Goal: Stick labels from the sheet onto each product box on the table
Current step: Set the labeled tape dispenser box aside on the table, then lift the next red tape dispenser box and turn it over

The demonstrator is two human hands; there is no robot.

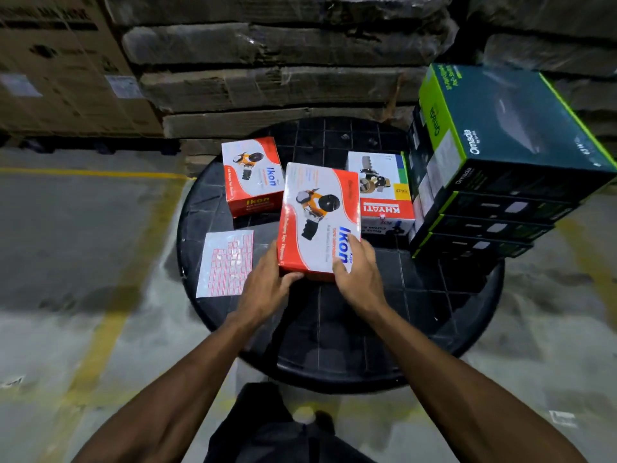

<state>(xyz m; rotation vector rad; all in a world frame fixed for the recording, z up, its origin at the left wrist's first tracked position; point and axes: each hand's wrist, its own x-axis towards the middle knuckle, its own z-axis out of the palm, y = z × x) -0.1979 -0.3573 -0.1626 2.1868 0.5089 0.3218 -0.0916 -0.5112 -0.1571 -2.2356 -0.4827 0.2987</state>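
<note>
- Hands grip the near Ikon box at its near edge: the left hand curls its fingers under the 7 o'clock corner, and the right hand wraps the 5 o'clock corner with its thumb on the top face.
- The box sits tilted at the centre of the round black desk, near edge raised; whether its far edge rests on anything, I cannot tell.
- The label sheet lies flat at 9 o'clock from the box, just beside the left hand, many cells seemingly already peeled.
- A second Ikon box stands at 11 o'clock, a Khyati box at 2 o'clock, and a stack of Omada boxes at 3 o'clock.
- The step in hand looks like positioning this box for labelling: I would set it flat, clear of the sheet, the plain white area turned toward the person.
- Best to keep the right hand steadying the box, free the left for peeling, and lift a label by one corner so it does not curl.
- Press from the middle outward; the glossy face may trap bubbles.
</note>
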